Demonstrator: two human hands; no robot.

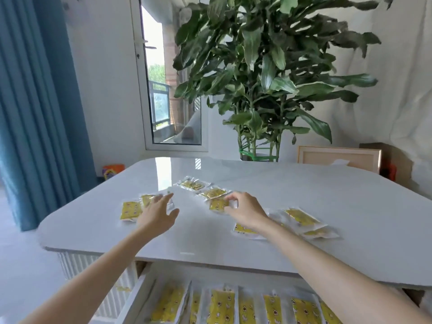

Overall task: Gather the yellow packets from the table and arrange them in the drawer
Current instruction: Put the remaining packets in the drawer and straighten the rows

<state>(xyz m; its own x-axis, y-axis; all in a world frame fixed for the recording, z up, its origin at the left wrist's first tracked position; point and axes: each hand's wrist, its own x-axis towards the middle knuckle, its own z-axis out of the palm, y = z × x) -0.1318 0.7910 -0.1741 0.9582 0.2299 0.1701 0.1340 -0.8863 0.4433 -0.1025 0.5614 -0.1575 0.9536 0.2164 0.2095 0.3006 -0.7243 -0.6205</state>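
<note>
Fingers [232, 199] of right hand [245, 211] pinch yellow packet [217, 204]; left hand [156, 215] spread open.

The table [280, 183] carries eight yellow packets [131, 210]: two at its left side, three near its middle, three at its right side. The drawer [131, 298] under the table's near edge shows seven more. Above the table are two hands, the left hand [159, 216] and the right hand [245, 212].

2 bare arms show, the left arm [93, 277] and the right arm [327, 272], both slim and smooth. Behind the left hand [159, 213] and the right hand [243, 211], wrists and forearms are uncovered. Fingers are long and slender.
</note>
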